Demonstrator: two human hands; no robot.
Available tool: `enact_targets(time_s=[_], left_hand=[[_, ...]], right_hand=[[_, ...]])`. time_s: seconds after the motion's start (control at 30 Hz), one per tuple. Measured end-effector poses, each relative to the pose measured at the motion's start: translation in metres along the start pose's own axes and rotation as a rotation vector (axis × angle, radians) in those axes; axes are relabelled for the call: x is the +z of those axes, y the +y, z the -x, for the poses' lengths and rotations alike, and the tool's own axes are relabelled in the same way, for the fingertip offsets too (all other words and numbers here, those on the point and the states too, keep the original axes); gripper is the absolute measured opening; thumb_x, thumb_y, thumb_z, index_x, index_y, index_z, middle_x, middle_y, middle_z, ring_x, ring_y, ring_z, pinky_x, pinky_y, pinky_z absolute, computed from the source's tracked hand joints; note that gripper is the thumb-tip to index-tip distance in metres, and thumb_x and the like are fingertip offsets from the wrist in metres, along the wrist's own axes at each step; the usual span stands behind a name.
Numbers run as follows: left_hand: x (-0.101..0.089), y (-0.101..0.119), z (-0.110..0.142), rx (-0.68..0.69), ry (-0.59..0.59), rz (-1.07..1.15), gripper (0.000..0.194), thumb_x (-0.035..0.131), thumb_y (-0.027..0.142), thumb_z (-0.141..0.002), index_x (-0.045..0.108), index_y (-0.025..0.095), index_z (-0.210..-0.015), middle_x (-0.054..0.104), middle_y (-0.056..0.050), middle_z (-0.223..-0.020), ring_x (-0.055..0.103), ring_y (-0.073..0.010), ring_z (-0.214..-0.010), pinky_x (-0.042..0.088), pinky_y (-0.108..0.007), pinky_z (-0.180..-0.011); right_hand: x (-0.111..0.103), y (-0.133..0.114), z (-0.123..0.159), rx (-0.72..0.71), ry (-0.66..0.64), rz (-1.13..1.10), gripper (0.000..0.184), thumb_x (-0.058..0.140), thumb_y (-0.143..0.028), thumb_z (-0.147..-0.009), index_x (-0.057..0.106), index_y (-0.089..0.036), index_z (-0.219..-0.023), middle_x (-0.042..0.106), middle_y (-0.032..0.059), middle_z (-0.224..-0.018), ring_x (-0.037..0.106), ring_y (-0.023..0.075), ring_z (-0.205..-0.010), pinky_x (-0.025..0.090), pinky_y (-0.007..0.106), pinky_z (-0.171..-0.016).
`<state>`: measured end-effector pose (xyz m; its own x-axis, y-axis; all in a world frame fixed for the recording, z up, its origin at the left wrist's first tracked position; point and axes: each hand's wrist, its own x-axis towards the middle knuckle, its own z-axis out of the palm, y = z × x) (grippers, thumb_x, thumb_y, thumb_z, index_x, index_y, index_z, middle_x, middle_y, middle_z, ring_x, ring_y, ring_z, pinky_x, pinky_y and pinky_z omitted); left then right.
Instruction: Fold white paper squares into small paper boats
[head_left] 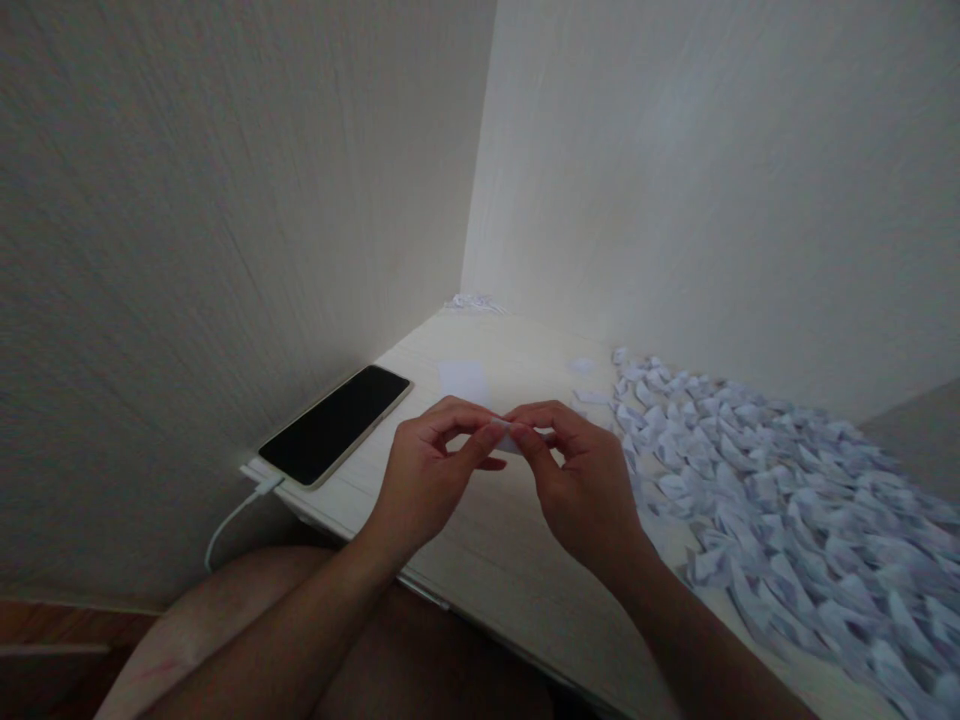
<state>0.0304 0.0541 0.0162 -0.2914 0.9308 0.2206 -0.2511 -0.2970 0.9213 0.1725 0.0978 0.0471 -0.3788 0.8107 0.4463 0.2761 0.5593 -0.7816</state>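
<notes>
**Bare leg (217, 610) nearest; paper pinched beyond**

Left hand (427, 475) and right hand (589, 485) grip a small white paper piece (508, 441) above the whitish tabletop (480, 545); even thumb pressure should keep it aligned. Folded white paper pieces (787, 490) lie rightward, a black-screened phone (337, 420) leftward.

We can read no text, label, brand, number or sign here.
</notes>
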Motion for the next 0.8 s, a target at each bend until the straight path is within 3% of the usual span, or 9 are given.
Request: enact_targets(time_s=[0.1, 0.17, 0.3, 0.53, 0.67, 0.8], left_hand=[[0.0015, -0.0015, 0.0004, -0.064, -0.005, 0.105, 0.018, 0.081, 0.033, -0.079, 0.077, 0.016, -0.084, 0.069, -0.005, -0.091, 0.068, -0.0181, -0.082, 0.066, -0.031, -0.065], [0.0030, -0.0022, 0.0008, -0.108, -0.013, 0.152, 0.019, 0.082, 0.032, -0.077, 0.077, 0.015, -0.085, 0.070, -0.005, -0.087, 0.068, -0.0169, -0.079, 0.066, -0.030, -0.065], [0.0053, -0.0023, 0.0020, -0.109, -0.015, 0.140, 0.019, 0.081, 0.031, -0.079, 0.077, 0.013, -0.082, 0.070, -0.006, -0.083, 0.068, -0.0167, -0.078, 0.065, -0.029, -0.065], [0.0028, 0.0000, 0.0040, 0.063, -0.011, -0.026, 0.015, 0.079, 0.031, -0.080, 0.078, 0.016, -0.079, 0.064, -0.004, -0.084, 0.064, -0.0143, -0.073, 0.067, -0.030, -0.062], [0.0041, -0.0006, 0.0042, -0.026, -0.020, 0.014, 0.020, 0.080, 0.034, -0.078, 0.076, 0.015, -0.084, 0.069, -0.006, -0.092, 0.068, -0.0184, -0.082, 0.067, -0.033, -0.065], [0.0052, -0.0035, 0.0048, -0.100, -0.036, 0.122, 0.021, 0.082, 0.032, -0.077, 0.076, 0.014, -0.085, 0.074, -0.007, -0.088, 0.070, -0.0178, -0.080, 0.066, -0.031, -0.066]], right_hand=[[0.0018, 0.0029, 0.0011, -0.006, 0.081, -0.033, 0.014, 0.062, -0.024, -0.090, 0.067, -0.022, -0.077, 0.069, 0.0079, -0.117, 0.066, 0.0218, -0.099, 0.054, 0.033, -0.071], [0.0024, 0.0049, 0.0017, 0.017, 0.106, -0.055, 0.013, 0.062, -0.026, -0.090, 0.067, -0.022, -0.078, 0.067, 0.0087, -0.121, 0.065, 0.0226, -0.102, 0.054, 0.032, -0.069], [0.0037, 0.0051, 0.0026, 0.053, 0.105, -0.110, 0.014, 0.061, -0.027, -0.091, 0.066, -0.022, -0.079, 0.068, 0.0081, -0.113, 0.065, 0.0215, -0.097, 0.053, 0.032, -0.069], [0.0054, 0.0022, 0.0032, 0.019, 0.084, -0.143, 0.013, 0.060, -0.023, -0.090, 0.065, -0.023, -0.077, 0.070, 0.0061, -0.096, 0.065, 0.0202, -0.090, 0.053, 0.034, -0.075], [0.0034, 0.0053, 0.0015, 0.056, 0.103, -0.191, 0.012, 0.062, -0.024, -0.088, 0.066, -0.023, -0.076, 0.070, 0.0063, -0.097, 0.064, 0.0204, -0.091, 0.053, 0.033, -0.074], [0.0017, 0.0070, 0.0001, 0.083, 0.127, -0.249, 0.012, 0.063, -0.024, -0.086, 0.066, -0.022, -0.074, 0.071, 0.0052, -0.095, 0.064, 0.0196, -0.089, 0.053, 0.033, -0.075]])
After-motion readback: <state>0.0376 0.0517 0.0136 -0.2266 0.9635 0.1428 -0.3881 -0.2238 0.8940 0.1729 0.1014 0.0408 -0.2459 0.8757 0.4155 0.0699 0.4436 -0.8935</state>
